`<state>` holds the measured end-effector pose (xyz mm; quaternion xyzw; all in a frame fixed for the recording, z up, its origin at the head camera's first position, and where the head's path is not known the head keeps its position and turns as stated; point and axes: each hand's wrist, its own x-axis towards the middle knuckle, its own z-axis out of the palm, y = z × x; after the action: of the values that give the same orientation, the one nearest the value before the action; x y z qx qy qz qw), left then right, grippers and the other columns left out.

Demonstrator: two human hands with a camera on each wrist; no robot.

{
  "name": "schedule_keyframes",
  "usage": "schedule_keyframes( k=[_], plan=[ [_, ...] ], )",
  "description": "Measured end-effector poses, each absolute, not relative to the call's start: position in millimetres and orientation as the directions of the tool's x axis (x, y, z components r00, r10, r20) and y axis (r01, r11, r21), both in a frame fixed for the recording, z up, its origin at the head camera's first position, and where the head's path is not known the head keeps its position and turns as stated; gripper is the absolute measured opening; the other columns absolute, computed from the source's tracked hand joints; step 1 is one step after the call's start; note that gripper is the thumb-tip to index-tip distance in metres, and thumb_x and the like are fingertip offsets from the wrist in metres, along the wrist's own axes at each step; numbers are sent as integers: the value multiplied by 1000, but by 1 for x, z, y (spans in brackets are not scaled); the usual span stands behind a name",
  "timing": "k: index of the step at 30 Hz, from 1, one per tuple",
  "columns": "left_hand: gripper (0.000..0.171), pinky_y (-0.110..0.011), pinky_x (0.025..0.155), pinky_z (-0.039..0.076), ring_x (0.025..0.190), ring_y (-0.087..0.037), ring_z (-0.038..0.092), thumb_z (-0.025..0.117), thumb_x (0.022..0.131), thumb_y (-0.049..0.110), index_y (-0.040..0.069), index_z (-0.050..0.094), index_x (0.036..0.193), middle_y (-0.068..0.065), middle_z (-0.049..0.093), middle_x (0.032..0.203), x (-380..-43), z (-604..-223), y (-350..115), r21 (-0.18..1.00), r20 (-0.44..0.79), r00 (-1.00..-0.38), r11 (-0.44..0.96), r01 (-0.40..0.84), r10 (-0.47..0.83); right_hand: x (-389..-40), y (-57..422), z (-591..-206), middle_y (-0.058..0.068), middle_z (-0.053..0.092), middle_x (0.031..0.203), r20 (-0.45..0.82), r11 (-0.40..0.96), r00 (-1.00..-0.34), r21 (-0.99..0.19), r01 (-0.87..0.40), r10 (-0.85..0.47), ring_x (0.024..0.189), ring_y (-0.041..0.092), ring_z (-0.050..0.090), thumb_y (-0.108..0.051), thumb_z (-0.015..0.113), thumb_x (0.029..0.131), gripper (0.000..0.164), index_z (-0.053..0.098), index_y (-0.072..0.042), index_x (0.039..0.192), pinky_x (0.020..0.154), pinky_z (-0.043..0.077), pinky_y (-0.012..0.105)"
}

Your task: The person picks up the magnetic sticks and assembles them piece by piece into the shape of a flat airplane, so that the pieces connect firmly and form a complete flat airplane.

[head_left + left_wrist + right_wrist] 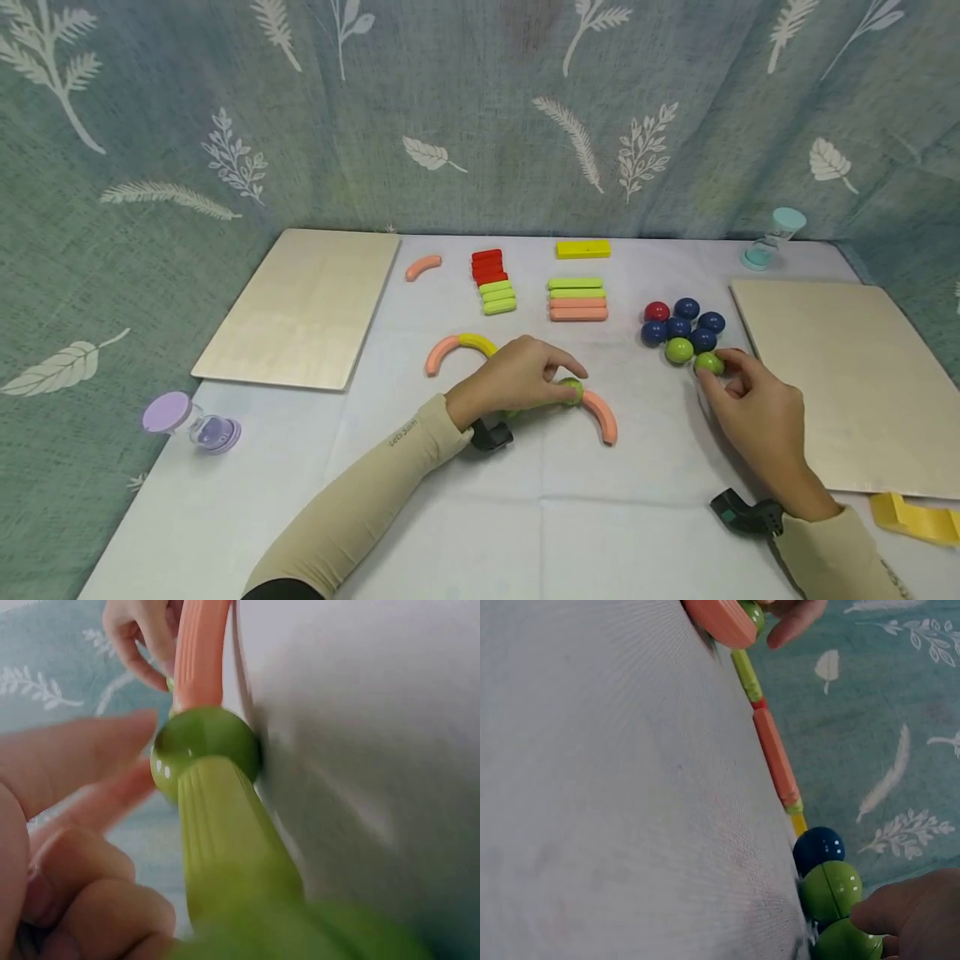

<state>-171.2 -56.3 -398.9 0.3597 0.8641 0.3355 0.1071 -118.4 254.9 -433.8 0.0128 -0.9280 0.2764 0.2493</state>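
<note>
My left hand (521, 375) is over an assembly of magnetic-looking toy pieces, thumb and index finger apart beside a green ball (202, 746). That ball sits between a yellow-green ribbed rod (229, 832) and an orange curved piece (602, 417). Another green ball (322, 937) is blurred at the rod's near end. A yellow curved piece (477, 342) and an orange curved piece (441, 354) extend from behind my hand. At the ball cluster, my right hand (761, 417) pinches a green ball (708, 362) between thumb and fingers. Beside it lies a further green ball (679, 350).
Blue balls (678, 327) and a red ball (657, 312) fill the cluster. Red and green short rods (491, 282), longer rods (577, 300) and yellow rods (582, 249) lie behind. Wooden boards (300, 308) (847, 383) flank the table; sand timers (772, 239) (192, 422) stand or lie outside.
</note>
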Motion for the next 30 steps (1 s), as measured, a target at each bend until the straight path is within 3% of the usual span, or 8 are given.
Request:
schedule_keyframes(
  k=[6,11,20,30],
  plan=[
    [24,-20,47,24,47,-4,35,73,80,37,27,72,102,9,39,52,-171,-404,-47,586,59,-650,501,637,757,-118,257,-434,2,46,56,448,852,-887,-503,-146,112,47,18,39,-21,74,80,35,64,-4,109,41,24,24],
    [24,-19,50,31,53,-3,42,75,78,37,28,72,100,13,48,58,-171,-408,-44,551,69,-653,517,655,754,-117,259,-434,3,47,58,407,862,-906,-494,-112,115,48,18,39,-24,76,79,39,61,-6,109,41,26,27],
    [20,-20,47,24,47,-3,34,72,79,43,29,71,94,10,38,51,-168,-410,-41,553,108,-674,519,651,731,-104,246,-432,1,44,55,276,869,-956,-492,-54,97,44,15,36,-43,72,80,48,58,-6,108,38,24,28],
    [25,-19,49,27,50,-2,36,70,80,46,27,73,97,11,41,53,-172,-412,-43,564,127,-679,510,650,723,-83,220,-438,-13,38,53,368,791,-909,-488,-368,-197,43,2,33,-34,79,75,38,62,-19,106,40,28,21]
  ],
)
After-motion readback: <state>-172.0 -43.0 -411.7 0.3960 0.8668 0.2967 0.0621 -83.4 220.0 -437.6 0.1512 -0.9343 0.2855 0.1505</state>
